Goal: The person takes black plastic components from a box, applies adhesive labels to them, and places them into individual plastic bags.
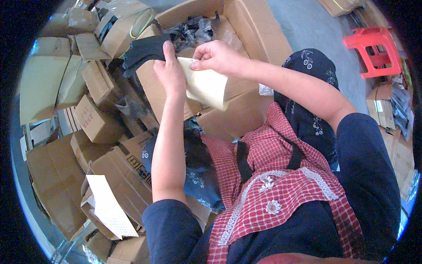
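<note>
My left hand (170, 72) is closed, thumb pointing up, against the right end of a folded black cloth-like piece (147, 50); its fingers are mostly hidden behind. Beside it, my right hand (215, 58) pinches the top edge of a pale yellowish sheet (206, 88) between thumb and fingers. The sheet hangs down with a curled lower end, its left edge touching my left hand. Both hands are over the near side of a large open cardboard box (255, 26). Dark pieces in clear plastic bags (195, 31) lie inside that box.
Many cardboard boxes (57, 176) are piled along the left. A white printed sheet (107, 207) lies on one at lower left. A red plastic stool (373, 50) stands at the right on the grey floor (299, 26). More cartons (381, 105) and plastic wrap line the right edge.
</note>
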A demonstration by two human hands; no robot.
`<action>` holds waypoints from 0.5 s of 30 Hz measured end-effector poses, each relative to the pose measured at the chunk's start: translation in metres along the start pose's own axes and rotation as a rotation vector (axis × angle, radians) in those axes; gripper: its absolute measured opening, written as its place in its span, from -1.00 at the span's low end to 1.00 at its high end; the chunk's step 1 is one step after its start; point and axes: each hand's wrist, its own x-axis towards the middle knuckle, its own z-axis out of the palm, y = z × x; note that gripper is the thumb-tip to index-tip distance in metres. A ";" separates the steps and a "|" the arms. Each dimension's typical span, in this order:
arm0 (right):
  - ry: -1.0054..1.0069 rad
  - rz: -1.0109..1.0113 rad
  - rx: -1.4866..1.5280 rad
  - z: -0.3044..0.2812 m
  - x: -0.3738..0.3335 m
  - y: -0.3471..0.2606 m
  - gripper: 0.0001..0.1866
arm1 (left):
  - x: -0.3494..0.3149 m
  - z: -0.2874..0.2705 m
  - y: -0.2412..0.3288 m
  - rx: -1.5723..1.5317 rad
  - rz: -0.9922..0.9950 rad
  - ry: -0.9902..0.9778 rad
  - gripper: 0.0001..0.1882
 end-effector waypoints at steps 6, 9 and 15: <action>0.222 -0.359 -0.379 0.006 -0.002 0.003 -0.78 | 0.011 0.003 -0.018 -0.013 0.226 -0.075 -0.60; 0.202 -0.356 -0.497 0.008 -0.007 -0.008 -0.78 | 0.010 0.001 -0.019 -0.016 0.165 -0.098 -0.60; 0.292 -0.471 -0.728 0.012 -0.009 -0.016 -0.78 | 0.013 0.001 -0.019 -0.043 0.061 -0.042 -0.59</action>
